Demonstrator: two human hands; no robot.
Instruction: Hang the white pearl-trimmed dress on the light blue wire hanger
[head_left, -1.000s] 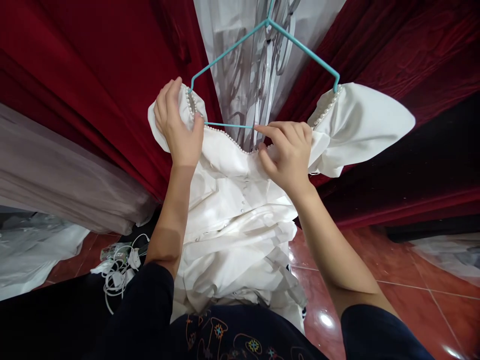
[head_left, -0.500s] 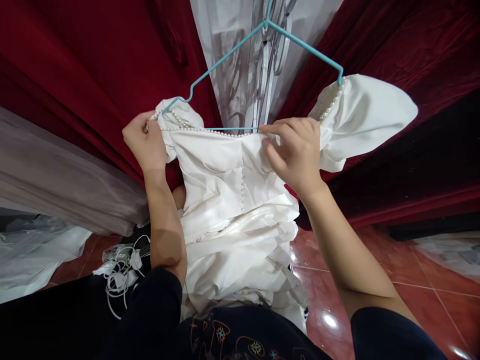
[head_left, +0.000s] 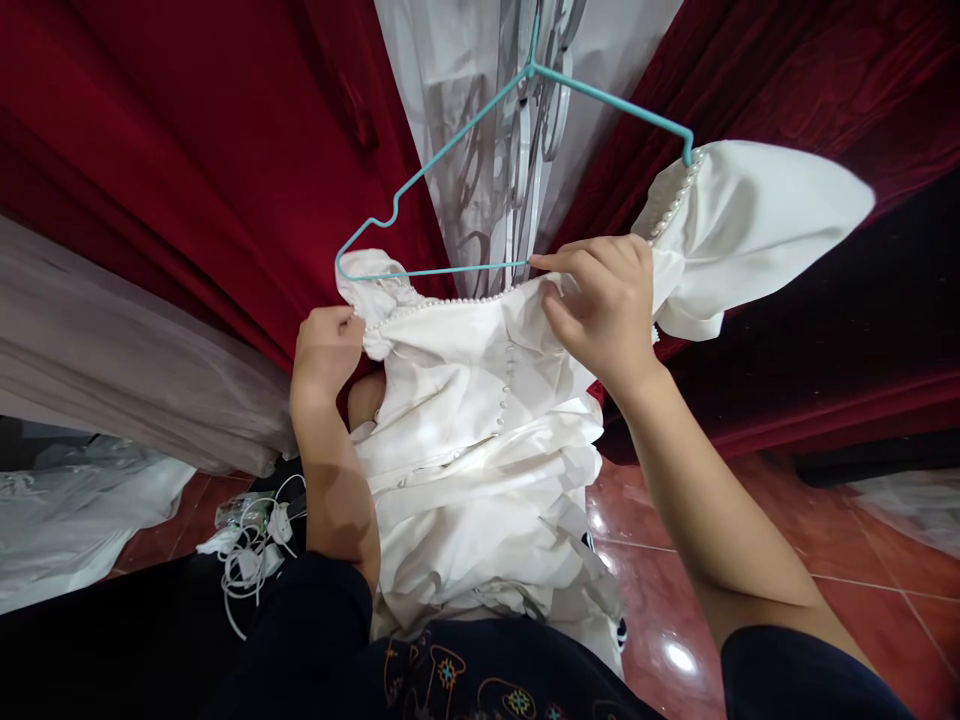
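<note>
A white dress (head_left: 450, 365) with a pearl-beaded neckline and puff sleeves spreads in front of me, its skirt bunched against my body. My left hand (head_left: 326, 350) is closed on the dress at the base of its left puff sleeve, below the tip of a turquoise hanger (head_left: 465, 130). That left tip shows bare, in front of the sleeve. My right hand (head_left: 600, 305) grips the dress bodice, index fingertip and thumb near the hanger's bottom bar. At right, the other puff sleeve (head_left: 765, 230) still sits at the hanger's right tip.
Red curtains (head_left: 225, 150) hang on both sides, with white sheer fabric and a pale metal scrollwork frame (head_left: 521, 150) between them. White cables (head_left: 247, 560) lie on a black surface at lower left. Red floor tiles (head_left: 675, 580) show at lower right.
My left hand has moved down and right, drawing the left shoulder of the dress off the hanger's left tip. My right hand keeps its grip, shifted slightly right.
</note>
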